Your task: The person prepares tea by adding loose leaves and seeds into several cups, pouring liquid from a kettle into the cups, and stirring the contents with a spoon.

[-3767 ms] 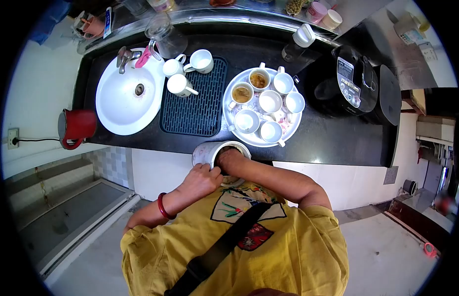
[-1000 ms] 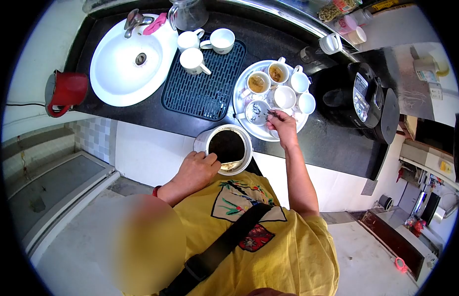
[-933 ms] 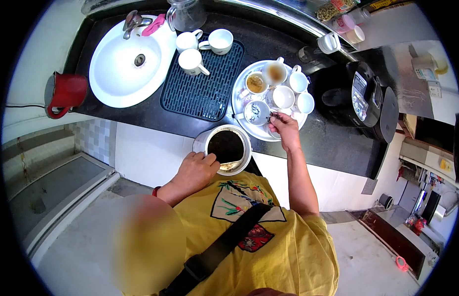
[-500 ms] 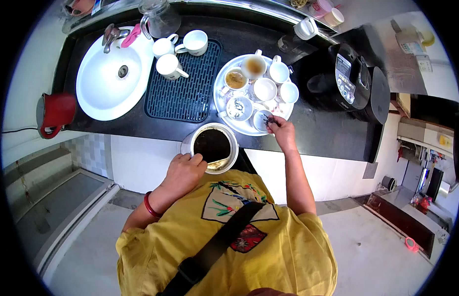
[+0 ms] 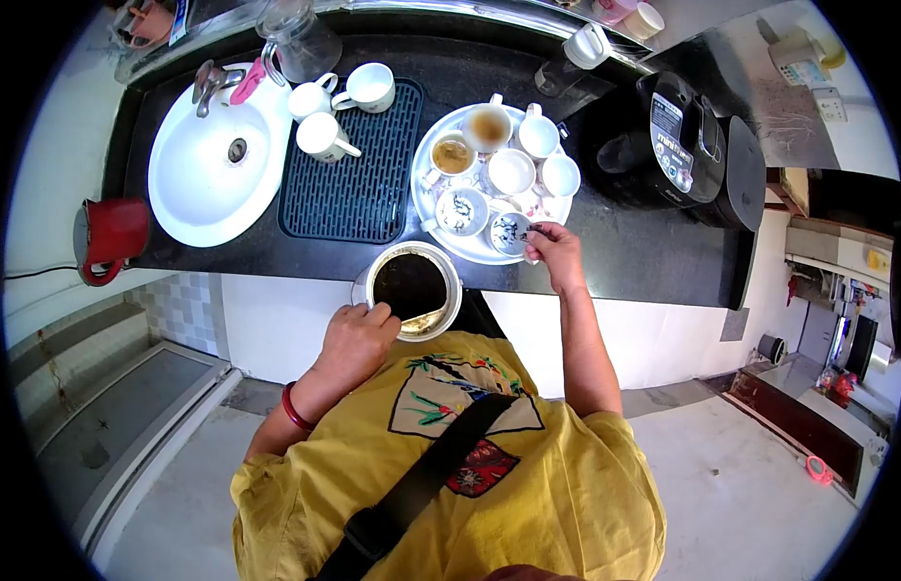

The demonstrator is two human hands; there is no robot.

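Observation:
My left hand (image 5: 358, 339) is closed on the rim of a round metal canister (image 5: 454, 300), which I hold against my front at the counter's edge. Dark loose tea leaves (image 5: 410, 281) fill most of it, with a pale patch near the lower rim. My right hand (image 5: 559, 256) pinches a few dark tea leaves above the nearest white cup (image 5: 497, 246). Dark leaves lie scattered inside that cup. Beside it, another white cup (image 5: 458, 232) also has leaves in it. Both stand on a round white tray (image 5: 429, 205) with several other cups, two with brown contents.
Left of the tray lies a dark slotted drying mat (image 5: 373, 208) with three white mugs. A white sink (image 5: 184, 208) is farther left, with a red kettle (image 5: 118, 232) at the edge. A black appliance (image 5: 644, 155) stands at right, a glass pitcher (image 5: 310, 48) behind.
More dark leaves now show in the nearest cup, and fewer show between my right fingertips. My left hand keeps its hold on the canister. The view has shifted slightly.

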